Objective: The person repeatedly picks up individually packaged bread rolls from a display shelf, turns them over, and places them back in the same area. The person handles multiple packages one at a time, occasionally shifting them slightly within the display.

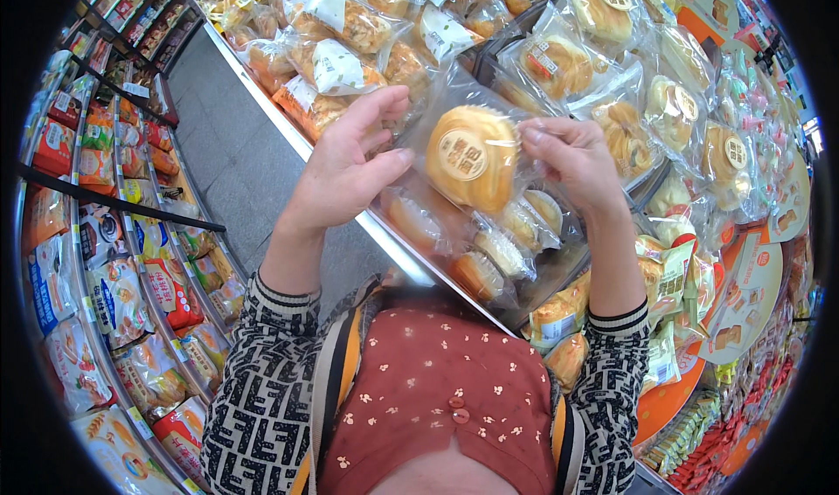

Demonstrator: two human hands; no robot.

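A golden bread bun [473, 159] in a clear plastic wrapper hangs over the display bin, a round label with writing on its front. My right hand [571, 157] pinches the wrapper's right edge between thumb and fingers. Just left of the bun is my left hand [357, 157], fingers spread and curved, with nothing in it. Below the bun, several wrapped buns [505, 249] stand on edge in a dark compartment. Farther back in the bin, a wrapped twisted bread [557, 66] lies right of the divider.
Bagged breads [341, 56] are piled at the bin's far left, behind its white front edge [393, 246]. Grey tiled floor [229, 115] separates it from shelves of packaged food [124, 285] on the left. Orange-and-cream display boards [744, 298] and small packets are at right.
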